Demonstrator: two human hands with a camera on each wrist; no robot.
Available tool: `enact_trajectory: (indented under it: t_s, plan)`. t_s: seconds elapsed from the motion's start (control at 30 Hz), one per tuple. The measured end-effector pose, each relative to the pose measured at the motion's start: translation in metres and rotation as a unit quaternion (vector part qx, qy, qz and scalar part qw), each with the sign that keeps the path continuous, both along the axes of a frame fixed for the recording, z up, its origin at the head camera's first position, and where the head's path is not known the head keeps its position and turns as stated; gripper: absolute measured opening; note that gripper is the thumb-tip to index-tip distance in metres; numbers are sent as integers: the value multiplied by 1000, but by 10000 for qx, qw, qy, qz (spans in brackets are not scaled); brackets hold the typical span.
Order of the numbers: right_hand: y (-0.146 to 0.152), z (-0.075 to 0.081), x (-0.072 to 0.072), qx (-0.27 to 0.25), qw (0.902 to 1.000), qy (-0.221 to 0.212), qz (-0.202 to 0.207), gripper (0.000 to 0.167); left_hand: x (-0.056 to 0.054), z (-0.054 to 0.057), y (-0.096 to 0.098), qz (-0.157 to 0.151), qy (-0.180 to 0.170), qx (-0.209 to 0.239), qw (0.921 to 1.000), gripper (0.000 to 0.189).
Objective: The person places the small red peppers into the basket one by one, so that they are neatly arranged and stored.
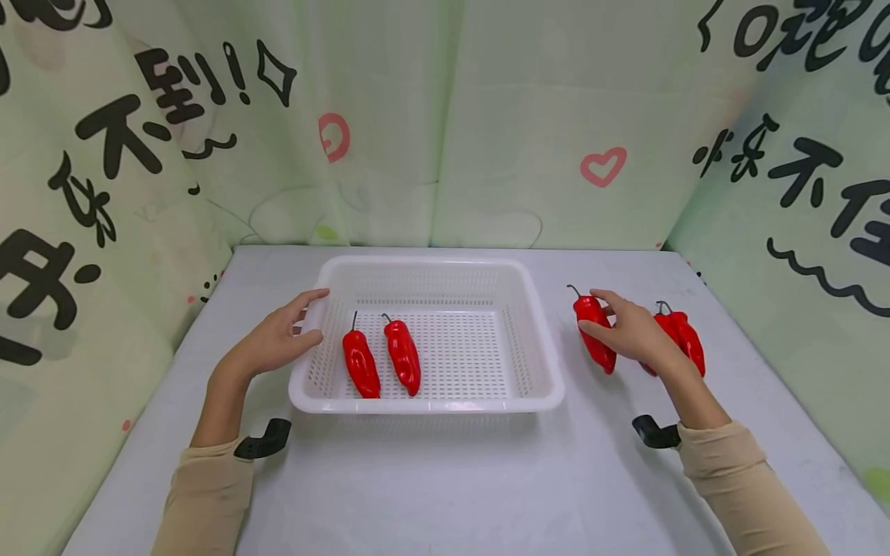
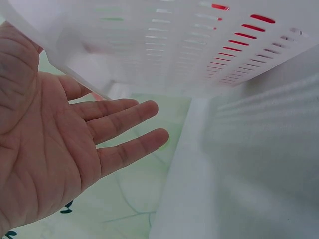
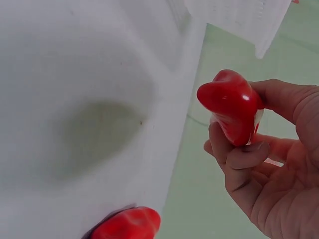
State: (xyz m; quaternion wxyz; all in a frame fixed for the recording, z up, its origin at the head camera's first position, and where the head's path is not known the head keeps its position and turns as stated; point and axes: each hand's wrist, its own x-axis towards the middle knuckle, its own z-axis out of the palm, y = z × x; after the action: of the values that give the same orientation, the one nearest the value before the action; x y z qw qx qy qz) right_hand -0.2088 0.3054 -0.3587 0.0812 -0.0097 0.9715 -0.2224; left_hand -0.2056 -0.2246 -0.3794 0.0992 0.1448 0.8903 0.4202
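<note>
A white perforated plastic basket [image 1: 445, 405] stands on the table with two red peppers inside, a left one [image 1: 361, 363] and a right one [image 1: 403, 357]. At the basket's left rim my left hand [image 1: 278, 332] rests with thumb and index finger touching it. Seen in the left wrist view, the other fingers of the left hand [image 2: 55, 134] are extended below the rim. My right hand [image 1: 629, 328] pinches another red pepper [image 1: 592, 328] between thumb and fingers, right of the basket. In the right wrist view this pepper [image 3: 232, 107] is held above the table, its tip towards the camera.
Two more red peppers [image 1: 688, 344] lie close together on the white table [image 1: 431, 486], just right of my right hand and partly hidden by it. Pale green printed curtains [image 1: 514, 139] enclose the table at the back and both sides.
</note>
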Motion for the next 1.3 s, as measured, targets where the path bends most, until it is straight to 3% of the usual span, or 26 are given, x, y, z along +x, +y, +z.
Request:
enact_trajectory:
  t_s: [0.73,1.3]
  plan:
    - [-38,42,-1,-186,9982,282,500,82,-3,-3,0,-31,-27,-17,10000,74]
    - [-77,60,-4,-340,9948,403,876,79,-3,-2,-1,-16,-37,-69,10000,74]
